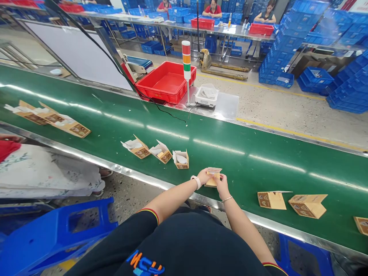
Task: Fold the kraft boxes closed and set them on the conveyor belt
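Between my two hands is a small cardboard box [211,181], its lid flap standing up, over the near side of the green conveyor belt [161,176]. My left hand [203,176] grips its left side, and my right hand [222,186] holds the right side with fingers at the opening. Left of my hands, open boxes with white contents stand on the belt, the nearest being a box [181,159]. To the right lie a box with its flap raised [271,200] and another open box [307,206].
More boxes [69,124] lie far left beside a person's floral clothing [51,168]. Beyond the belt are a red bin [163,82], a signal light [186,61] and a white scale [206,96]. Blue stools [57,230] stand below. Co-workers sit at far tables.
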Tool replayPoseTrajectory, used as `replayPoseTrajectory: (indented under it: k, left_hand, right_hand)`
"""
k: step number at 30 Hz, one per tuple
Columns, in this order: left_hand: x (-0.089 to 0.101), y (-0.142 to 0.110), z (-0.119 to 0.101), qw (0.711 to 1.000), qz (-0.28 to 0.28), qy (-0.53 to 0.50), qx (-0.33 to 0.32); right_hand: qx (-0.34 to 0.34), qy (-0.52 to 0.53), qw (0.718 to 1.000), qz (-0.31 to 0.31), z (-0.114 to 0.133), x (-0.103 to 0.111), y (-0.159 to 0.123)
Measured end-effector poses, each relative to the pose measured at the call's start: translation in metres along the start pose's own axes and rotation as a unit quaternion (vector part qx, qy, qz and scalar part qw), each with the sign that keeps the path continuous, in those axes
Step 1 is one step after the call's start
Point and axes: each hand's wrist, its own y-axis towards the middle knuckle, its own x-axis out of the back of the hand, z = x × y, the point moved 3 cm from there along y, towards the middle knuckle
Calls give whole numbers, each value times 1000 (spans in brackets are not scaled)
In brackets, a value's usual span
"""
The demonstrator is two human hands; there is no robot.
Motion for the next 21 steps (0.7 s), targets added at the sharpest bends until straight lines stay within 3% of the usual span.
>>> replayPoseTrajectory:
  k: [5,8,10,13,17,21]
  left_hand:
    - [19,-31,5,998,-45,28,-39]
    - [53,-63,20,987,-103,83,-92]
    - [80,-77,28,963,-191,127,-145]
    - [109,-76,26,925,-265,164,-217]
    - [115,-43,2,917,-211,194,-277]
    - [112,-22,-14,922,-146,226,-280]
  right_hand:
    - [-8,-41,995,-93,15,34,-19]
    - [120,-72,981,-136,41,44,-49]
    - [204,-68,975,-63,60,31,-65]
    - [214,-38,972,91,78,-8,-71]
    - [235,-64,959,147,86,-52,-59]
    - [237,-154,949,140,75,-64,-50]
